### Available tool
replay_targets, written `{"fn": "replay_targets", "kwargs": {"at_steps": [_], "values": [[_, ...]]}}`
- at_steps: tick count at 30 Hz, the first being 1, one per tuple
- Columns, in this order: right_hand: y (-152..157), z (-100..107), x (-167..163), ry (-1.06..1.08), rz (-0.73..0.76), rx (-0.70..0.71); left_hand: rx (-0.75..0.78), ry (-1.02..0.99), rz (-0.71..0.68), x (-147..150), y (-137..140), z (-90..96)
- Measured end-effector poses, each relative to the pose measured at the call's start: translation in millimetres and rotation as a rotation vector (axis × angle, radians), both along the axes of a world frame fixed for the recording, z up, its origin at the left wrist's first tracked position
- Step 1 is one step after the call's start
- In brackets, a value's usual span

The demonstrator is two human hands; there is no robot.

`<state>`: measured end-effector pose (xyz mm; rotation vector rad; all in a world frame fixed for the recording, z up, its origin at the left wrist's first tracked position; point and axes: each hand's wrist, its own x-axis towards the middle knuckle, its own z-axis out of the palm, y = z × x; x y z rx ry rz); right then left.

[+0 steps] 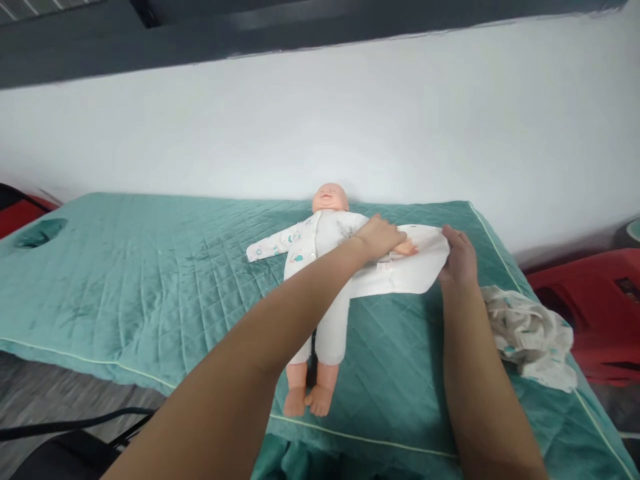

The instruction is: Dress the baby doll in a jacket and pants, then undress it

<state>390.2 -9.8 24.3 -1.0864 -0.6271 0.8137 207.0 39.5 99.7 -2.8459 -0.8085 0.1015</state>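
Observation:
A baby doll (pixel 330 198) lies on its back on the green quilted cover, its feet toward me. One of its arms is in the sleeve of a white printed baby shirt (pixel 273 245). The shirt's other side lies spread out, inside up, beneath the doll's other arm. My left hand (pixel 377 238) is closed around that arm near the wrist, and the doll's small hand (pixel 406 248) sticks out past my fingers. With my right hand (pixel 459 257) I pinch the outer edge of the spread shirt. White pants cover the doll's legs, leaving its feet bare.
A crumpled printed cloth (pixel 533 333) lies near the right edge of the green bed (pixel 150 280). A hole (pixel 41 233) shows at the bed's left end. Behind it rises a white wall (pixel 300 120). Red plastic objects (pixel 595 313) stand beyond the right side.

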Motion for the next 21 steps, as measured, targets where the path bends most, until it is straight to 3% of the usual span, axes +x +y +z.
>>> {"fn": "replay_targets", "kwargs": {"at_steps": [6, 14, 21], "values": [[-13.3, 23.8, -23.3, 0.083, -0.041, 0.113, -0.018, 0.025, 0.046, 6.6, 1.5, -6.1], [-22.1, 32.2, -36.3, 0.06, 0.008, 0.143, 0.009, 0.057, 0.023, 8.2, 3.9, -14.1], [-34.2, 46.6, -72.0, 0.124, 0.239, 0.138, -0.047, 0.072, 0.09, 10.2, -4.0, -11.1]]}}
